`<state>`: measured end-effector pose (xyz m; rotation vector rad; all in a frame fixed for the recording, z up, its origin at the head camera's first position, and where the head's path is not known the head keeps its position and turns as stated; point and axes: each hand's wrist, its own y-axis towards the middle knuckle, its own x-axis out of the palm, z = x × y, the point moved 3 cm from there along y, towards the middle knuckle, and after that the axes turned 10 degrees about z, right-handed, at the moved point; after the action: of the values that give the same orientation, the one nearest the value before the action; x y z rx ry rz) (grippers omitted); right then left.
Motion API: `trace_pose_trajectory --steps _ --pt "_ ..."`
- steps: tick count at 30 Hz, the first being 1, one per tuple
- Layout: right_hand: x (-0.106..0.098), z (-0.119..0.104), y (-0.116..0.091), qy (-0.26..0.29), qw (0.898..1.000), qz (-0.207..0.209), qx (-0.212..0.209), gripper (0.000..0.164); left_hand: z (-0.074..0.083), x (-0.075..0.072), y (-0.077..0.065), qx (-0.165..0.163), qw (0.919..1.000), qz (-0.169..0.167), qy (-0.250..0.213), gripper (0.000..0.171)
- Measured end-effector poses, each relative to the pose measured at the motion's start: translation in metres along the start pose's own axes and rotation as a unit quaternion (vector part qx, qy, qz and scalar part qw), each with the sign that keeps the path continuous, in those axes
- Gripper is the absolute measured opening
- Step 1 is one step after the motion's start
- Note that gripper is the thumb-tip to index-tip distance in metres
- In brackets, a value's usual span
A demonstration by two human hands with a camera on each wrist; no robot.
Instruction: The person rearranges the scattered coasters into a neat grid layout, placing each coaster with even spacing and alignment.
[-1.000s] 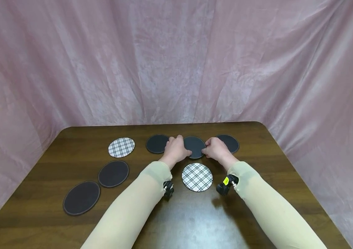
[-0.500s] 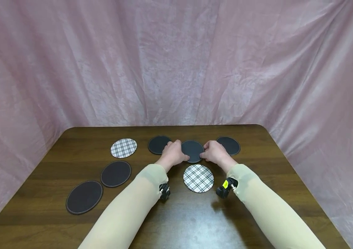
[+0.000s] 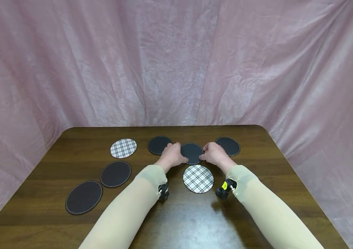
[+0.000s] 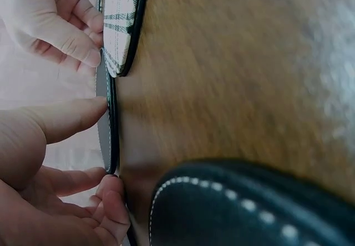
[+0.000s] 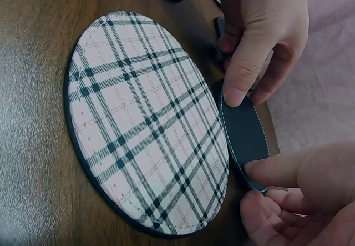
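Note:
My left hand and my right hand pinch opposite edges of a round black coaster with pale stitching. Both thumbs lie on its top face, as the right wrist view shows; the other fingertips are at its rim. Directly in front of it lies a round plaid coaster, white with dark lines, the two edges close together. Another black coaster is partly covered by my left hand. Beyond my right hand is a further black coaster.
On the left side of the wooden table are a second plaid coaster and two more black coasters, one upper and one lower. A pink curtain hangs behind the table's far edge.
Both hands have drawn the black coaster nearer to me and slightly left, narrowing the gap to the plaid coaster in front. The other coasters have stayed put; the head view shifted slightly.

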<state>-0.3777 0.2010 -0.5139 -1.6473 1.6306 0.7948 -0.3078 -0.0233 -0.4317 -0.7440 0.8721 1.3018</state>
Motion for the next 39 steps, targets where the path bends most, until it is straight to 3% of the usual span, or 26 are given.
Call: trace_pose_trajectory --steps 3,10,19,24,39 --pt "-0.007 -0.010 -0.010 0.005 1.000 -0.012 0.005 0.055 -0.001 0.000 0.001 0.007 1.0000 -0.005 0.005 0.075" --pt "-0.058 -0.073 -0.078 0.068 0.998 -0.003 0.015 0.051 -0.004 -0.001 0.001 0.008 0.9999 -0.006 0.003 0.076" --pt "-0.074 -0.067 -0.082 0.088 0.996 0.004 0.014 0.059 -0.004 -0.003 0.000 0.021 0.9996 0.018 0.003 0.071" --pt "-0.085 -0.062 -0.086 0.054 0.998 0.017 0.001 0.063 0.003 -0.009 -0.005 0.026 0.9994 0.023 0.003 0.071" --pt "-0.113 -0.034 -0.088 -0.033 0.999 0.038 -0.008 0.070 0.033 -0.002 0.002 0.050 0.9980 0.031 0.021 0.066"
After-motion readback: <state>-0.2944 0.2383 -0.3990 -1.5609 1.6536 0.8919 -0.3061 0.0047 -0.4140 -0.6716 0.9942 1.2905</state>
